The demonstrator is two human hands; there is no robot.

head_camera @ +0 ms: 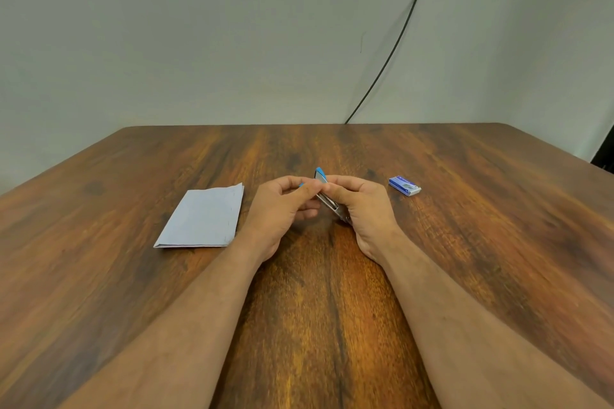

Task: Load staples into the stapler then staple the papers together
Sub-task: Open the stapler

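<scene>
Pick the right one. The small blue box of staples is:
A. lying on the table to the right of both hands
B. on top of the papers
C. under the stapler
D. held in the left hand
A: the box of staples lies on the table, apart from and right of the right hand, while both that hand and the left hand hold the stapler.
</scene>
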